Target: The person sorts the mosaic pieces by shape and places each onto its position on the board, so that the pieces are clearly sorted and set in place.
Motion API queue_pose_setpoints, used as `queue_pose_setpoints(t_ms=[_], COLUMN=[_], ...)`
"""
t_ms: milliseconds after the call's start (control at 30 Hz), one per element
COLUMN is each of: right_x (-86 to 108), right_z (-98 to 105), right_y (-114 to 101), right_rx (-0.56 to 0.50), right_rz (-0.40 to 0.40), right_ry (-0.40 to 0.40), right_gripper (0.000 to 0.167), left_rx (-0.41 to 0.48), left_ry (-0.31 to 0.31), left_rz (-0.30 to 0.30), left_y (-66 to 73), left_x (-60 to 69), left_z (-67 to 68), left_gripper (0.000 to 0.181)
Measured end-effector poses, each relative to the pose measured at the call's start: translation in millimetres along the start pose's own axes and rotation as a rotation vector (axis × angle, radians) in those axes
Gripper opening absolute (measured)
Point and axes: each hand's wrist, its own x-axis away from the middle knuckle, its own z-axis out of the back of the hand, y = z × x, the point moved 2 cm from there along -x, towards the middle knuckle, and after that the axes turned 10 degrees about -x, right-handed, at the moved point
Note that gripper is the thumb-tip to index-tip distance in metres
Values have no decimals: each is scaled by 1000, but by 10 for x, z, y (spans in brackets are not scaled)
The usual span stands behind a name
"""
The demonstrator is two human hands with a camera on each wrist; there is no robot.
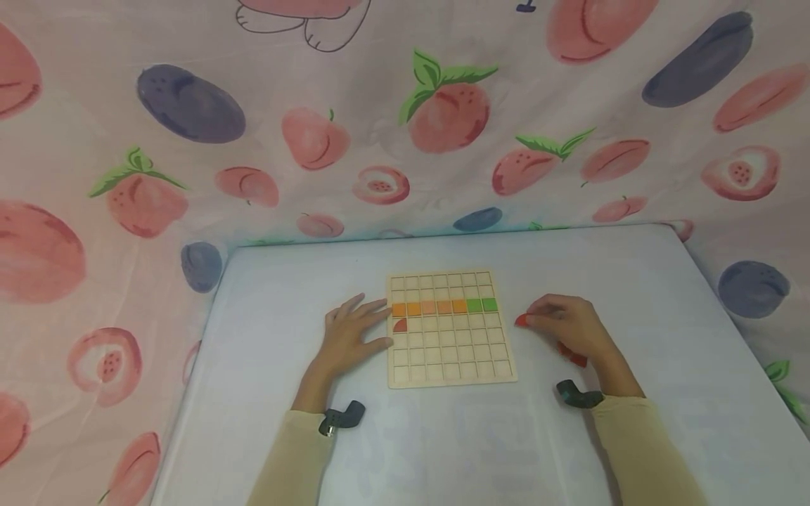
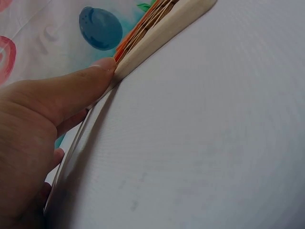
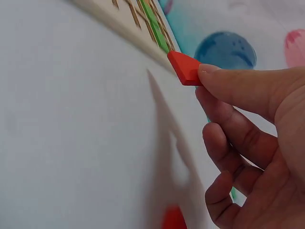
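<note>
A square wooden grid board [image 1: 448,373] lies on the white table; one row holds orange and green tiles, and a red quarter-round tile [image 1: 401,325] sits in the leftmost cell of the row below. My left hand [image 1: 349,337] rests at the board's left edge with fingers spread, its thumb [image 2: 90,83] touching the edge in the left wrist view. Right of the board, my right hand [image 1: 569,327] pinches a red piece [image 3: 185,69] with a curved side between thumb and index finger, above the table. More red [image 1: 572,355] lies on the table beneath that hand, partly hidden.
Behind the table [image 1: 291,281] hangs a fruit-patterned cloth [image 1: 354,84]. A dark wrist device is strapped at each wrist, on the left [image 1: 342,417] and on the right [image 1: 579,395].
</note>
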Motion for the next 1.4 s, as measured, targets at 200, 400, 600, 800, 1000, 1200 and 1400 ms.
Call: queue_pose_setpoints(t_ms=[200,400,600,800,1000,1200,1400], right_x=[-102,-174,-221,-282,-344,-393,-416], right_z=[-272,-549,-784,-987,-1192,-1319,-1411], right_y=[-157,-383,-604,-721,-782,-833,-897], right_rx=[-80,-137,-153,-197,-219,-195,-206], right_rz=[26,87,140,167,140,179,162], right_ry=[-20,-57,-70,-86,-119,-96,-98], right_gripper=[18,14,8,7,9,8,6], left_rx=[7,7,3,14,13,17,23], left_ry=[8,6,4,1,2,11,0], left_rz=[2,4,3,3,0,4,16], left_y=[17,14,20,23,21,31,36], left_x=[8,6,11,5,4,12,14], left_z=[25,25,39,36,33,41,46], left_gripper=[63,63,62,62,62,61,61])
